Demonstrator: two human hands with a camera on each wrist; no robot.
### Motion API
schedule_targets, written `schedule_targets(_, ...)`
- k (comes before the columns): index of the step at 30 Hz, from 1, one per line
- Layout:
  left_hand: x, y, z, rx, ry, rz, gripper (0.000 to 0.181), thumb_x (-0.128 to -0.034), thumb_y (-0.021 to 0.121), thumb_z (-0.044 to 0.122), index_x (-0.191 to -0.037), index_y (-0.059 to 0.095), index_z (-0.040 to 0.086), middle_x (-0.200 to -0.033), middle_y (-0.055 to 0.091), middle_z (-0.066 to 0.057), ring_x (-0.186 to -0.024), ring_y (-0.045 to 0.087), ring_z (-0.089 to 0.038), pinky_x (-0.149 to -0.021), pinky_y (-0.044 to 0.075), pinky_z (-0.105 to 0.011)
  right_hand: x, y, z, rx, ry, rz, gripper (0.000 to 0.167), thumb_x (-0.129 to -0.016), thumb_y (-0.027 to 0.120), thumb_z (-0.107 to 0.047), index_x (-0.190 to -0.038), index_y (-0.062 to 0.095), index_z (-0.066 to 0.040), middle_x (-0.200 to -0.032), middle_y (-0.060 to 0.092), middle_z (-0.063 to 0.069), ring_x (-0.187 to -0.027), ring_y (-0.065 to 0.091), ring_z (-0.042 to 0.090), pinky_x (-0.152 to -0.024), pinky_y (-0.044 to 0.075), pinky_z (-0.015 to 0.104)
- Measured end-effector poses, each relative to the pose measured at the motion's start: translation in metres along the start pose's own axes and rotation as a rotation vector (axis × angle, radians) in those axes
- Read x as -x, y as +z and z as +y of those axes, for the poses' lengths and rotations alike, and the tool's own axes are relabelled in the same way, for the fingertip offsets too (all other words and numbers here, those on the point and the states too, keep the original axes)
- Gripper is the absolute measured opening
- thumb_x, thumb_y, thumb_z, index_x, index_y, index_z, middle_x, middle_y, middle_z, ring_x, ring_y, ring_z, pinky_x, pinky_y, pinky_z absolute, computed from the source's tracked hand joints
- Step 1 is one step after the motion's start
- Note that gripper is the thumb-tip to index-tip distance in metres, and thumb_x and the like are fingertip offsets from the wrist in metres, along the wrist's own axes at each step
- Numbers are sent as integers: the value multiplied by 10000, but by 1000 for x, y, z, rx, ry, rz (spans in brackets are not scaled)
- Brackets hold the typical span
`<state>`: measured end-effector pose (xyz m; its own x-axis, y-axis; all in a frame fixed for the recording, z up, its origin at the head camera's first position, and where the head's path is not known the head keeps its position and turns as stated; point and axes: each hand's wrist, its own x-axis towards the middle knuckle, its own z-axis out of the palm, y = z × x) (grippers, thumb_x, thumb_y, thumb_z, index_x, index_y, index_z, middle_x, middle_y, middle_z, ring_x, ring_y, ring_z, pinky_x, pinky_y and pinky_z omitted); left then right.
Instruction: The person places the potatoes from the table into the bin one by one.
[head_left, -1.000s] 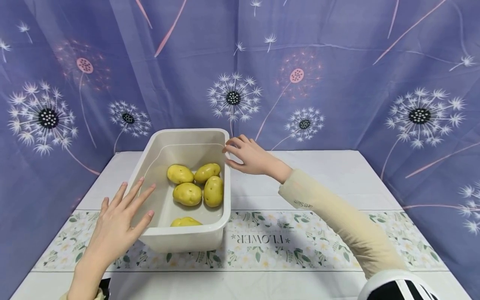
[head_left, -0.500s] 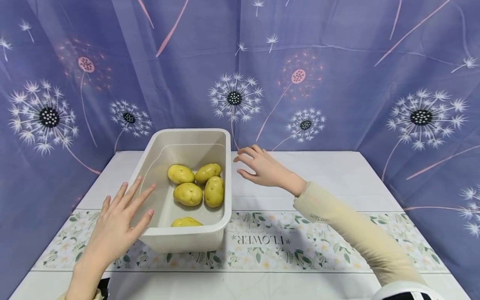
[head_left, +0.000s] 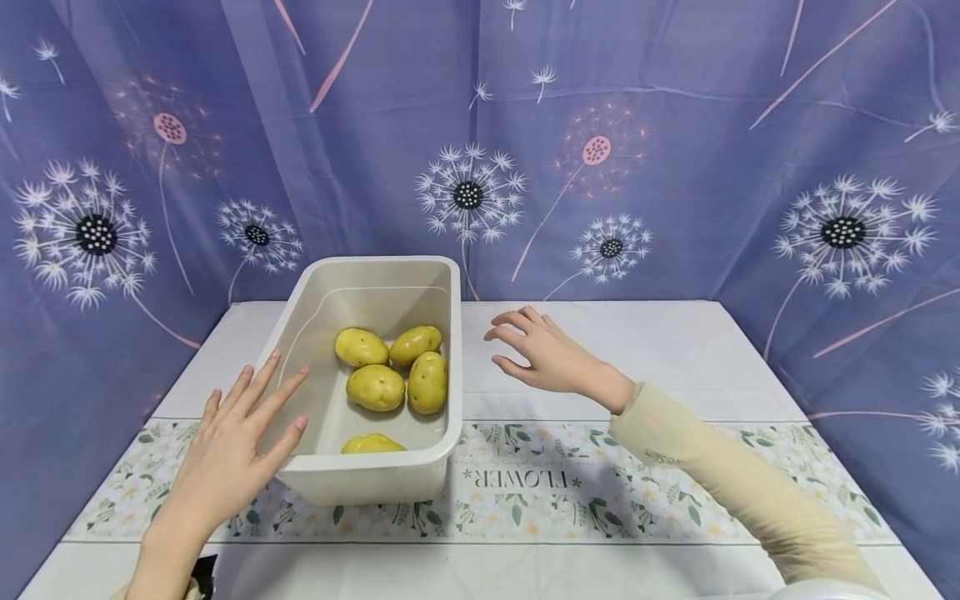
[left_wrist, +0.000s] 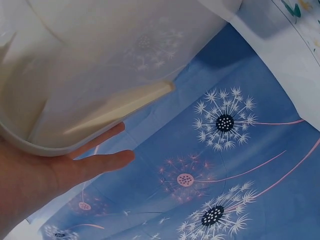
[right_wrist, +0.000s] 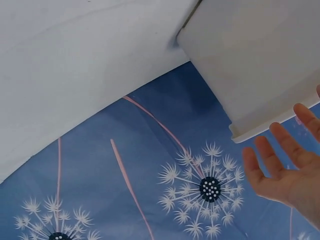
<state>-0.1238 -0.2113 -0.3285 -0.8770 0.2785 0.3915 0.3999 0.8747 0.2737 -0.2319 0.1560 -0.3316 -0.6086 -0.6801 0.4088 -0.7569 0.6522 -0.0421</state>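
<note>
A pale grey-white plastic bin (head_left: 360, 477) stands on the left half of the table. Several yellow potatoes (head_left: 375, 388) lie on its floor, one of them partly hidden behind the near wall. Over the near left corner of the bin is my left hand (head_left: 232, 442), its fingers spread and straight; the left wrist view shows the hand (left_wrist: 55, 175) close against the rim. My right hand (head_left: 551, 350) hovers to the right of the bin, apart from it, fingers loosely bent and holding nothing. In the right wrist view the fingers (right_wrist: 287, 145) appear near the bin wall (right_wrist: 245, 60).
A white table (head_left: 637, 350) carries a floral runner band (head_left: 525, 500) printed with the word FLOWER. Purple curtains (head_left: 375, 167) with dandelion prints hang behind the table and on both sides.
My right hand has drawn away from the bin's right rim, moving right and slightly toward me. The left hand, the bin and the potatoes stay nearly where they were.
</note>
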Motion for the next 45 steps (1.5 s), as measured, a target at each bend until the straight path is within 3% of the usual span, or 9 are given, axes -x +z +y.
schedule_targets(10,-1,-2,2,16,-13,-17,503,-906,469,342,-1385,331,280,-1498,187,-65,-1348,161,-406,-1000,65,-692,19,2,4,-20,31,-20,252,-883,528,-269,-1112,573,-174,-1197,528,61,-1077,453,230,-788,429,415)
schedule_targets(26,0,-1,3,70,-31,-45,498,-915,461,326,-1389,317,289,-1504,161,-66,-1361,106,-402,-1007,28,-686,48,3,12,-12,50,-26,248,-870,551,-247,-1103,578,-165,-1185,530,74,-1028,468,239,-765,433,420)
schedule_targets(33,0,-1,2,73,-26,-28,492,-914,463,316,-1386,336,260,-1504,164,-65,-1360,113,-402,-1008,28,-686,62,3,14,-2,67,-21,253,-860,569,-239,-1101,577,-162,-1183,530,78,-1021,467,237,-740,429,411)
schedule_targets(39,0,-2,4,94,-27,-18,474,-924,448,298,-1384,343,253,-1502,174,-64,-1359,121,-402,-999,52,-693,75,2,14,4,86,-3,267,-854,576,-235,-1108,575,-153,-1189,527,101,-1041,469,250,-790,427,454)
schedule_targets(45,-1,-5,11,140,-1,16,455,-926,447,252,-1373,362,259,-1496,196,-61,-1339,199,-403,-1020,54,-672,86,-1,12,-10,113,-3,276,-854,576,-230,-1120,571,-158,-1202,518,106,-1057,457,247,-821,412,470)
